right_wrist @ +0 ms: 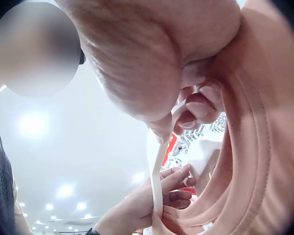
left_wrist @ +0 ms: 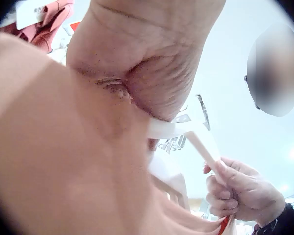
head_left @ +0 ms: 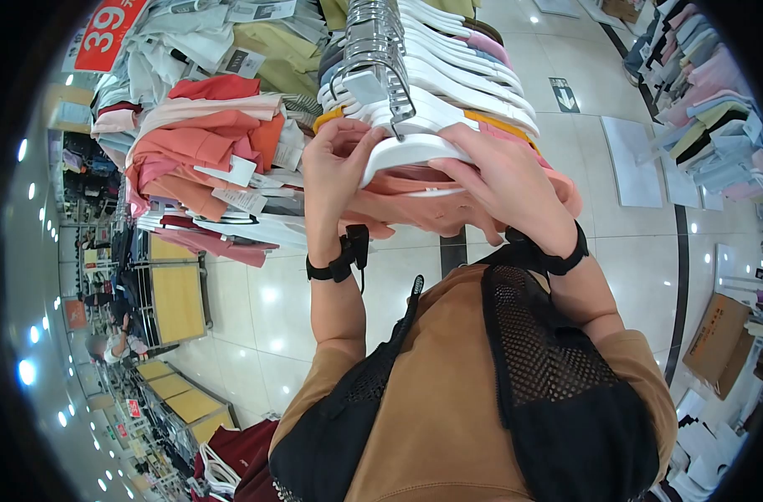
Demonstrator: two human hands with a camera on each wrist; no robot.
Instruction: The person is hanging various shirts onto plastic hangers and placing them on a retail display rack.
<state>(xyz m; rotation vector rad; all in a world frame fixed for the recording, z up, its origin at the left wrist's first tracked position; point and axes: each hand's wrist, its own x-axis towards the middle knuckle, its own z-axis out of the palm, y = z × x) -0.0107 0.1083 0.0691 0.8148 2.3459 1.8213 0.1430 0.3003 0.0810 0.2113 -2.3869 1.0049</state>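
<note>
White hanger [head_left: 415, 151] with a peach shirt [head_left: 423, 209] on it is held up between both hands, just in front of a crowded row of hangers [head_left: 457, 75] on a clothes rail. The left hand [head_left: 339, 171] has its fingers curled round one end of the hanger, thumb on top. The right hand [head_left: 507, 188] is clamped on the other end, with the shirt's fabric bunched under its palm. The left wrist view shows the hanger's thin white arm [left_wrist: 201, 147] running down to the right hand [left_wrist: 237, 193], which is wrapped tightly round it. In the right wrist view the shirt's collar [right_wrist: 264, 147] fills the side, and the left hand [right_wrist: 152, 203] grips the hanger [right_wrist: 159, 178] further down. Beyond the hands lie heaps of tagged pink and orange clothes [head_left: 197, 142], a red price sign [head_left: 105, 33] and a cardboard box [head_left: 720, 343] on the pale tiled floor [head_left: 256, 309].
</note>
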